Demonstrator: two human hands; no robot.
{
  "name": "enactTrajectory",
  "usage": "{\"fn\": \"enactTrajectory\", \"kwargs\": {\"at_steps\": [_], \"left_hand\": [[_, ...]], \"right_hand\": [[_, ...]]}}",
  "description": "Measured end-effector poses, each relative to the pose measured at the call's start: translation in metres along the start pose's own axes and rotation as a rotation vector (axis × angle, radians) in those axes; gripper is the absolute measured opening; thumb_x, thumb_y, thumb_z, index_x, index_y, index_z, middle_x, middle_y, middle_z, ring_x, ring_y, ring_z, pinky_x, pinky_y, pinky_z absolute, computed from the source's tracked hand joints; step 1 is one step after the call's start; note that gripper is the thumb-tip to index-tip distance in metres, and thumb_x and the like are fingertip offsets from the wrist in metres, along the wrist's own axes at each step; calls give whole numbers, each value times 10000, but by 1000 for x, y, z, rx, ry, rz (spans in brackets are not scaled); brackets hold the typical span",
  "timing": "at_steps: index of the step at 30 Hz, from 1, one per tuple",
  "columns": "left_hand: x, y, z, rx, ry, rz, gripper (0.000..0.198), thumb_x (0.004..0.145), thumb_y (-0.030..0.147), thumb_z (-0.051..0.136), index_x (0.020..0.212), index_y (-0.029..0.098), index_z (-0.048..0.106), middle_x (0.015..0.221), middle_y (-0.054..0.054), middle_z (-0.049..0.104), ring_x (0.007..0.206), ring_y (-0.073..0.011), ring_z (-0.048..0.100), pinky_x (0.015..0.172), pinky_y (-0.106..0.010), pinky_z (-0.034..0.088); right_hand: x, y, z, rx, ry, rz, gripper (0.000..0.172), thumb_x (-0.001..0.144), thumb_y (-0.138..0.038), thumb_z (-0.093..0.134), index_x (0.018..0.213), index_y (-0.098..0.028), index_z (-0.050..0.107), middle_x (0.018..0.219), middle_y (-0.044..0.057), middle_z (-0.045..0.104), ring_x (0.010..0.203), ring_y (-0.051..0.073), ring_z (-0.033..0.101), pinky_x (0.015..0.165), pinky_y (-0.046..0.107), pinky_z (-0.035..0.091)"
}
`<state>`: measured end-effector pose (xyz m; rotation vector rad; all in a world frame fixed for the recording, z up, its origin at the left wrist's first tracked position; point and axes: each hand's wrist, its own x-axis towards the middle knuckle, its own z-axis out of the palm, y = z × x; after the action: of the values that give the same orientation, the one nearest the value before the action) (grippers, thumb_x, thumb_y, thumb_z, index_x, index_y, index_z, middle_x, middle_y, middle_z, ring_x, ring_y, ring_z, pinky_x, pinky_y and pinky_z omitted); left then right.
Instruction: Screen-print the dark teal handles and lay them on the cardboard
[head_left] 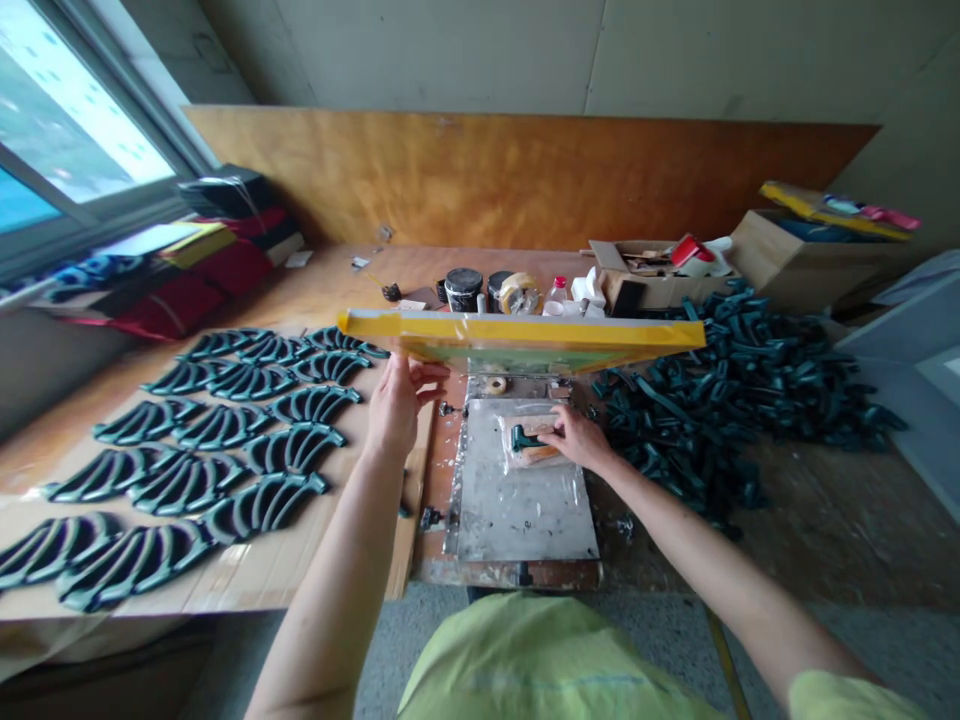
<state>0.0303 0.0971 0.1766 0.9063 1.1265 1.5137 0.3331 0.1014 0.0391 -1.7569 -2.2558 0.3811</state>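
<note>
My lime-green shirt (547, 660) below; my left grip (394, 405) clasps the raised yellow-taped screen frame (525, 335), my right grip (577, 437) pinches a dark teal plastic piece (523, 439) on the grey platen (525, 510); laid-out teal rows (217, 440) seemingly done, teal heap (735, 390) pending.

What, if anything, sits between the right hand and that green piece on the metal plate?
Nothing visible. The right hand touches the green piece on the metal plate. The yellow-edged frame is tilted up above them, its edge held by the left hand.

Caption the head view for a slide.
Left hand holds up the yellow screen frame; right hand grips a green part on the plate below.
</note>
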Motion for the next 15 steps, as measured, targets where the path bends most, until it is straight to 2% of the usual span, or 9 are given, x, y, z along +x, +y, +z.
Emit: {"fn": "enactTrajectory", "kwargs": {"at_steps": [1,3,5,7,9,10,12,13,15], "left_hand": [[-3,-5,1,-17,34,8,547,776,696,537,994,197,591,802,-28,691,742,-151,665,603,-230,504],[-21,-25,2,-14,70,-68,559,783,676,554,1095,213,567,836,-26,703,719,-140,670,590,-220,498],[-50,-57,3,55,-24,-323,606,772,666,585,1126,175,583,882,-78,723,709,-164,681,558,-235,500],[-84,-90,4,119,-190,-639,665,754,681,597,1138,137,604,965,-149,729,777,-222,701,559,-276,520],[-112,-117,1,91,-223,-760,648,755,694,584,1108,151,615,1006,-155,725,866,-252,702,607,-306,543],[-123,-127,-5,84,-198,-774,622,751,697,583,1053,155,629,978,-145,729,876,-253,701,617,-306,544],[-132,-137,-28,130,-115,-760,583,724,706,592,890,150,650,865,-128,734,814,-242,704,604,-289,535],[-131,-139,-46,185,-63,-738,581,708,714,588,819,148,653,806,-122,732,766,-234,702,591,-284,530],[-124,-141,-91,349,52,-670,602,689,737,537,712,147,656,711,-122,721,669,-230,690,575,-300,531]], "right_hand": [[-5,-6,6,-35,-19,-57,443,831,-451,663,1194,-215,564,1044,72,675,988,223,604,803,305,438],[-12,-20,12,-91,-27,-115,326,853,-401,654,1126,-229,613,1086,75,648,1046,233,563,871,337,416],[-19,-38,13,-90,-2,-125,193,894,-348,608,1040,-231,653,1024,65,638,1009,221,553,873,337,407],[-33,-62,14,-62,46,-180,166,913,-331,578,997,-221,669,948,67,626,963,215,544,854,332,406],[-50,-84,19,-35,57,-339,190,924,-337,558,1010,-209,669,904,70,619,946,215,535,851,334,405],[-58,-91,21,-17,34,-433,211,927,-354,554,1037,-211,664,895,65,621,938,212,536,850,333,406],[-68,-89,20,7,-32,-539,251,928,-381,552,1104,-229,646,908,48,638,923,197,546,842,320,411],[-70,-77,15,-4,-50,-511,251,930,-374,552,1122,-239,639,929,43,648,921,190,552,834,312,413],[-66,-36,-2,-106,-45,-283,202,934,-305,545,1093,-235,648,977,57,659,943,194,560,820,309,413]]}}
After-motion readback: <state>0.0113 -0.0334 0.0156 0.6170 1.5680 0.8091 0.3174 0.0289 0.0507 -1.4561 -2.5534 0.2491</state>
